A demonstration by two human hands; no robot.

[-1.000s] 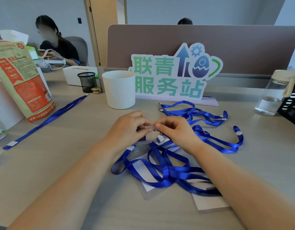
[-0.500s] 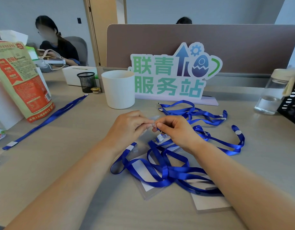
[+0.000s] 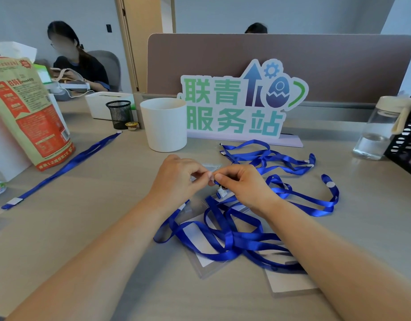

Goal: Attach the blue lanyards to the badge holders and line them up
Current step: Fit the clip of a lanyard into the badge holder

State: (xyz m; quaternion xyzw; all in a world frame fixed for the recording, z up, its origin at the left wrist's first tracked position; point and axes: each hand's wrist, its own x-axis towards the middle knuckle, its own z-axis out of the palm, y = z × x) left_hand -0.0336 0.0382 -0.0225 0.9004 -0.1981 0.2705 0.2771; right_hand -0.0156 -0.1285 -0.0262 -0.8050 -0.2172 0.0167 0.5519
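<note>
**Both hands at the point of attachment.** The left hand (image 3: pixel 176 179) and right hand (image 3: pixel 241 184) meet fingertip to fingertip just above the table (image 3: pixel 84 228).

- **Left grip:** it pinches a clear badge holder (image 3: pixel 210 168). This is a colourless, transparent sleeve. Only one corner shows past the fingertips, and the hand hides the rest.
- **Right grip:** it pinches the end of a blue lanyard (image 3: pixel 218 182). The lanyard's white clip (image 3: pixel 221 193) hangs just beneath the fingers.
- **Nearer the person than the grip:** a tangle of lanyards (image 3: pixel 232 242), flat glossy ribbons of saturated blue, loops over two further holders lying flat. One holder with a white card insert (image 3: pixel 199 239) lies under the tangle. A second flat holder (image 3: pixel 290 281) lies partly under the right forearm.
- **Beyond the grip and to its right:** loose lanyards (image 3: pixel 264 156) lie coiled, with small white tabs on the ribbon.
- **Well to the left of the grip:** a single straight lanyard (image 3: pixel 61 170) lies stretched out.
- **Behind the grip:** a white cup (image 3: pixel 165 123) and a green-lettered sign (image 3: pixel 236 105) stand on the table.
</note>
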